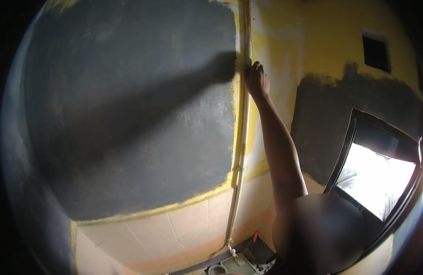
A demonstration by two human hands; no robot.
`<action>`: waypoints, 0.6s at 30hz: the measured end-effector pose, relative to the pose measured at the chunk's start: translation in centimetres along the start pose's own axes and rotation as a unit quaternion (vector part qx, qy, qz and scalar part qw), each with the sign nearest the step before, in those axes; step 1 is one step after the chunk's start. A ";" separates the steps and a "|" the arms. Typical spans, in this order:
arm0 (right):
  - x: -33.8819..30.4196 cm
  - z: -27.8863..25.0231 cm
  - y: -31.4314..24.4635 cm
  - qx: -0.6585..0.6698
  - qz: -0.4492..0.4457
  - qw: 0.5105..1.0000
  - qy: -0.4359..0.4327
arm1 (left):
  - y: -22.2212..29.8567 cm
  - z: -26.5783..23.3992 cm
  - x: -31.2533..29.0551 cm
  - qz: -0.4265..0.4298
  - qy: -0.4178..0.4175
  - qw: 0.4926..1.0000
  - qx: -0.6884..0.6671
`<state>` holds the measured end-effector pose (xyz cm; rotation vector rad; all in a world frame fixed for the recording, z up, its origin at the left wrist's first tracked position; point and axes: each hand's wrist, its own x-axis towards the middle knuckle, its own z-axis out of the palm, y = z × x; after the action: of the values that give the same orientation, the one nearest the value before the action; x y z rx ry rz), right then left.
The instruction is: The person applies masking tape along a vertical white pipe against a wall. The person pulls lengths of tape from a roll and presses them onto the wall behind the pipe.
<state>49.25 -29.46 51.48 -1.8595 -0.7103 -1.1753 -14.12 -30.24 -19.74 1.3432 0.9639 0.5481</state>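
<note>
My right grip (257,80) is raised high in the corner, fingers bent inward, right beside the pale upright pipe (238,190); I cannot tell whether it is closed around anything or how wide the gap between fingers and thumb is, since the fingertips are dark and partly hidden. My left grip is out of view, so I cannot tell its state. The pipe runs down the corner from the top edge, with a green tie (241,168) around it, to a white fitting (231,250) low down. To its left, a large dark grey patch (129,55) covers most of the wall, ragged yellow showing along its edge, and my arm's shadow (174,96) falls across it. Pale tiles (188,224) lie below. On the right are another dark patch (314,119), a small square opening (376,54) and a bright framed pane (376,178). A blurred round shape (319,233) overlaps my arm's lower end.
</note>
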 end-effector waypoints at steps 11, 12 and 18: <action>-32.6 -11.3 -1.9 0.372 -0.126 0.913 -0.109 | 27.9 7.6 -0.5 0.028 -0.138 0.986 -0.087; -37.4 -11.9 -1.0 0.387 -0.036 0.903 -0.183 | 28.5 7.8 -0.6 0.080 -0.140 0.983 -0.091; -54.6 -15.9 -0.6 0.496 0.255 0.758 -0.338 | 35.1 6.9 -1.8 0.114 -0.156 0.968 -0.160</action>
<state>19.20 -44.89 5.72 -1.3102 -0.8766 0.3089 -2.74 -28.91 14.22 1.2069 0.4429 0.6153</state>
